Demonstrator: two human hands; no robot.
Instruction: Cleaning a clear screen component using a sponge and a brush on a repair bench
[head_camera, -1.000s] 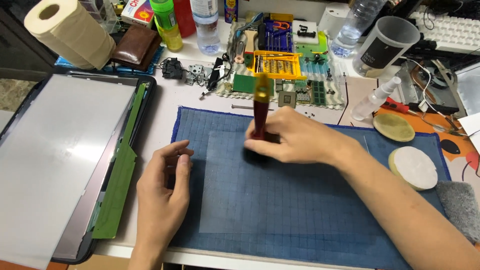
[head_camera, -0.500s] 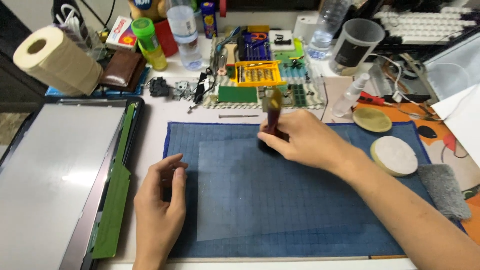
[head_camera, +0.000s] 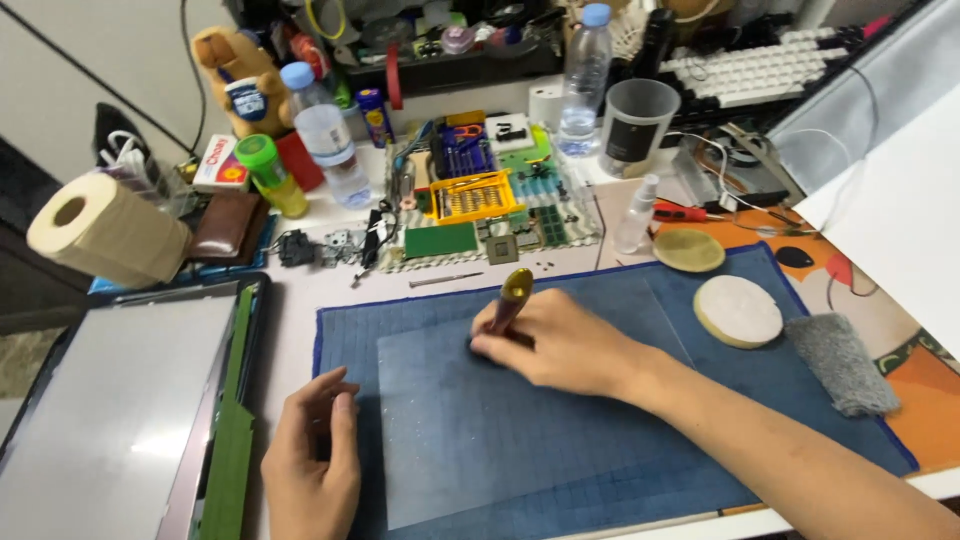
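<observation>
The right hand (head_camera: 570, 345) has its fingers clamped around a red-and-yellow-handled tool (head_camera: 510, 300), tip pressed onto a clear sheet (head_camera: 500, 440) on the blue cutting mat (head_camera: 800, 420) just under the fingertips. The left hand (head_camera: 315, 465) rests with fingers loosely together on the sheet's near-left edge. Uneven pressure could let the sheet slide or the tool skid sideways.

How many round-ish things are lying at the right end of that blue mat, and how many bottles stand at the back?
Clear water bottles with blue caps: 2
Small spray bottle: 1
Round discs, one olive, one white: 2
Grey cloth pad: 1
Total: 6
</observation>
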